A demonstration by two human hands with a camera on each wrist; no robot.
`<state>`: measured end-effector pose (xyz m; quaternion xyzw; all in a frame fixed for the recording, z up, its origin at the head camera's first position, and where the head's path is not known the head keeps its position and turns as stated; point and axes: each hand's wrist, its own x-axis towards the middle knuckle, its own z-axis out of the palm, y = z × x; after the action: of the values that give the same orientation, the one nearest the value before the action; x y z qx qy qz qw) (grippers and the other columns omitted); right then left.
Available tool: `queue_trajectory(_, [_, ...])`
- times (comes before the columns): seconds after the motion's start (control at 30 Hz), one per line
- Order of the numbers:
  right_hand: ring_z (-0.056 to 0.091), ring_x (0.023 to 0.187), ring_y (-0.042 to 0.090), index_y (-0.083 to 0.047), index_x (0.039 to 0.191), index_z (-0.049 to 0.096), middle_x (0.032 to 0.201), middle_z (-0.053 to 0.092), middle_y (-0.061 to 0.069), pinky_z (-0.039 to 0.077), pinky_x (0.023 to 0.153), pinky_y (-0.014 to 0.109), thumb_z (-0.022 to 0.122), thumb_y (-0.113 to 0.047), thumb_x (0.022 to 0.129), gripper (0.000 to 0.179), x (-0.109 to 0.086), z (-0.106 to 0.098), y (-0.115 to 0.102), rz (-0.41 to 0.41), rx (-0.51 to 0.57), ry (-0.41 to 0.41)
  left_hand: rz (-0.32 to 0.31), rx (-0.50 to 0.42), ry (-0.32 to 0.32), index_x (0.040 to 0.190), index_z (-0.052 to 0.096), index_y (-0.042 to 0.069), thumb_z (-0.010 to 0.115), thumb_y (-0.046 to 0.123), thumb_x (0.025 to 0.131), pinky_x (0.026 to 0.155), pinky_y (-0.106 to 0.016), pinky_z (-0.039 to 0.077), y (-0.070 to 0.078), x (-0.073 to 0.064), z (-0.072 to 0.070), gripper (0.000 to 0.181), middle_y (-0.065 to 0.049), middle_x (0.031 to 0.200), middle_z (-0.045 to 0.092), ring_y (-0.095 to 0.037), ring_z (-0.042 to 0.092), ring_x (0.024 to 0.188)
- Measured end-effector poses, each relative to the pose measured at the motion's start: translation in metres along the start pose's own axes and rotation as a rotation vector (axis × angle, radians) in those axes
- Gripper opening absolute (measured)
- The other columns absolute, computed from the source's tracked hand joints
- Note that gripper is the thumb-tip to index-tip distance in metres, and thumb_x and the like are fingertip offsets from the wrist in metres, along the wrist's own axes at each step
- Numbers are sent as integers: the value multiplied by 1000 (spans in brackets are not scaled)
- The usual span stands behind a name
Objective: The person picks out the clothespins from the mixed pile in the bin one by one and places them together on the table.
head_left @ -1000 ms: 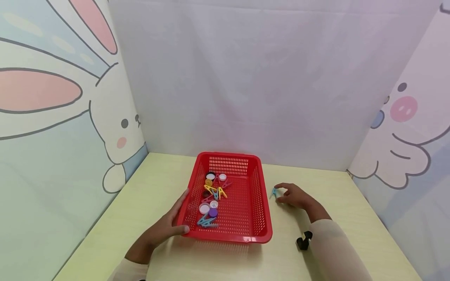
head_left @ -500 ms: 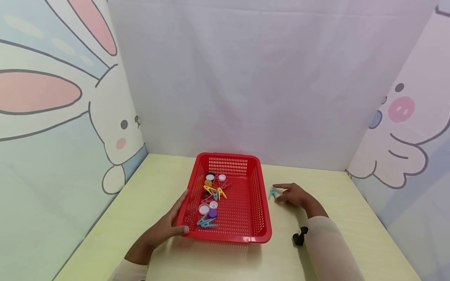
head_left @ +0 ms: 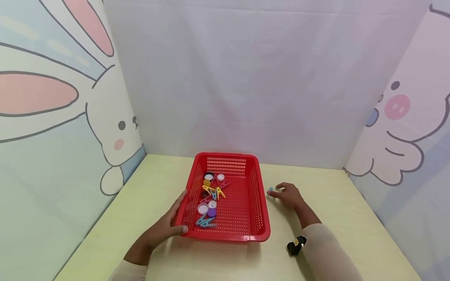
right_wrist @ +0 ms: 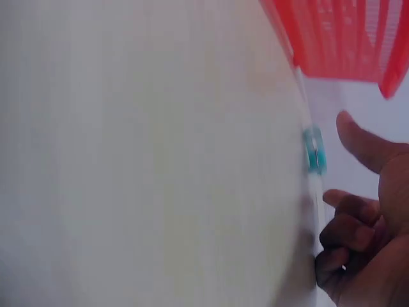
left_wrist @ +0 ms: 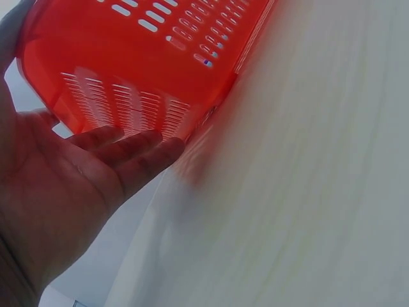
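Note:
A light-blue clothespin (head_left: 270, 190) is on the table just right of the red plastic basket (head_left: 242, 237). My right hand (head_left: 290, 196) is beside this clothespin, thumb and index finger spread apart. In the right wrist view a gap shows between the thumb and the clothespin (right_wrist: 314, 151), and the other fingers are bent. At the basket's near left corner rests my left hand (head_left: 164, 227). Its thumb lies on the rim, and its straight fingers touch the outer wall in the left wrist view. Several pink, yellow and blue clothespins lie inside the basket, mostly on its left side.
Among the clothespins are bottle caps, including a purple cap (head_left: 211, 212), a yellow cap (head_left: 206, 182) and a white cap (head_left: 202, 208). A small black object (head_left: 296, 246) is by the right sleeve. A pale curtain (head_left: 246, 78) hangs behind the table.
My right hand has shifted slightly left. Its thumb now overlaps the clothespin in the head view, and its index finger has drawn back from the clothespin's top. The left hand keeps its place on the basket.

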<state>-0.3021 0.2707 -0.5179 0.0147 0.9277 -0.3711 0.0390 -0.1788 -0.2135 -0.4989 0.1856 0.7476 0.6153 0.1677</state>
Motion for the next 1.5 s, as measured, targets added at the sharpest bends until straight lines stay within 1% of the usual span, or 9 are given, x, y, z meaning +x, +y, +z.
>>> queue_trajectory(0.1, [66, 125, 48, 5, 136, 66, 138, 68, 32, 63, 98, 55, 86, -48, 89, 74, -6, 7, -6, 44, 18, 36, 4, -3, -3, 176, -5, 38, 77, 30, 97, 99, -39, 66, -1, 0, 1, 114, -25, 176, 19, -45, 45, 149])
queue_trajectory(0.3, [67, 110, 38, 5, 135, 66, 135, 70, 30, 64, 87, 45, 91, -41, 84, 74, -14, 13, -17, 105, -2, 74, 3, -5, 0, 176, -5, 37, 77, 30, 97, 99, -40, 66, 0, 0, 1, 114, -25, 176, 21, -44, 47, 148])
queue_trajectory(0.5, [67, 107, 38, 3, 131, 70, 130, 71, 30, 62, 83, 42, 94, -34, 81, 67, -14, 13, -18, 97, -26, 79, -8, -1, 6, 176, -5, 38, 77, 29, 97, 99, -40, 66, 1, 0, 0, 114, -25, 176, 21, -44, 46, 149])
queue_trajectory(0.77, [67, 115, 41, -1, 130, 73, 134, 69, 30, 59, 86, 43, 89, -29, 86, 55, -7, 8, -10, 74, -19, 36, -8, 2, 8, 176, -5, 39, 77, 30, 97, 98, -40, 66, -1, 0, 0, 114, -25, 176, 21, -44, 46, 149])
queue_trajectory(0.9, [66, 117, 42, -1, 133, 72, 137, 67, 31, 60, 88, 45, 88, -28, 86, 56, -5, 6, -10, 87, -25, 18, -3, 12, 9, 176, -5, 39, 77, 30, 96, 98, -40, 67, -2, 1, 0, 114, -24, 176, 21, -44, 46, 149])
queue_trajectory(1.03, [66, 119, 43, -1, 131, 73, 137, 67, 31, 61, 88, 46, 90, -33, 86, 57, -6, 5, -10, 70, -29, 21, -3, 15, 8, 176, -5, 39, 77, 30, 96, 99, -40, 66, -1, 1, 0, 114, -25, 176, 21, -45, 46, 149])
queue_trajectory(1.13, [66, 117, 42, 0, 129, 75, 134, 69, 31, 60, 87, 46, 88, -31, 88, 52, -6, 3, -10, 52, -29, 25, -4, 14, 8, 176, -5, 39, 77, 31, 96, 99, -40, 66, -1, 0, 0, 114, -25, 176, 21, -44, 47, 149])
queue_trajectory(1.27, [67, 113, 40, 1, 130, 75, 130, 70, 29, 59, 87, 45, 83, -21, 91, 45, -4, -4, -8, 43, -25, 6, -3, 6, 7, 176, -5, 39, 77, 30, 97, 99, -40, 66, 0, 0, 0, 114, -25, 176, 20, -44, 47, 149])
queue_trajectory(1.5, [64, 101, 31, -2, 135, 75, 131, 69, 28, 55, 76, 32, 76, -10, 93, 43, 4, -15, -1, 7, -13, -80, -4, 2, 8, 176, -5, 39, 77, 29, 96, 99, -40, 66, 0, 0, 1, 114, -25, 176, 20, -45, 46, 150])
